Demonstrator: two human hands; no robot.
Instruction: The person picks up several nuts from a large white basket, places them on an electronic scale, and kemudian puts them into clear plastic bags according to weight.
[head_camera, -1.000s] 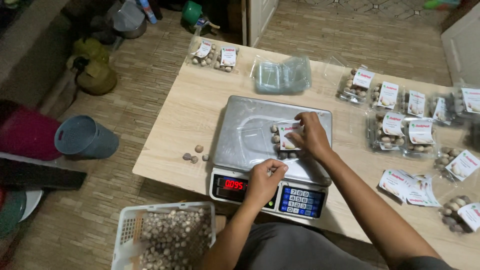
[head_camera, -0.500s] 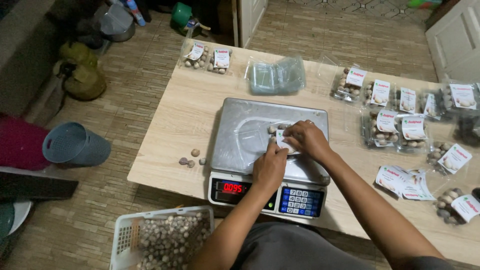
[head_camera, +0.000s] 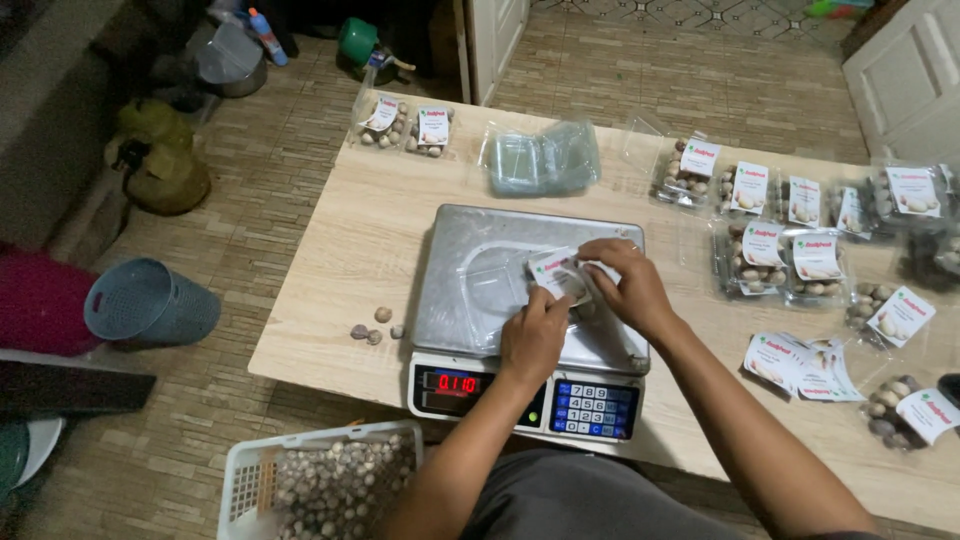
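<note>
Wooden table, light grain. Far edge: two labelled clear packs of nuts; stack of empty clear containers. Right side: labelled filled packs; loose label cards. Left edge: loose nuts. Floor: white basket of nuts; blue-grey perforated bin, tipped over.

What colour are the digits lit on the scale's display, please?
Red, on a dark display, clearest in the head view.

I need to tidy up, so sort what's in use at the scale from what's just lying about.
In use: left hand, right hand, labelled clear pack, scale.
Lying about: blue basket, empty clear boxes, loose round pieces, label stack.
</note>
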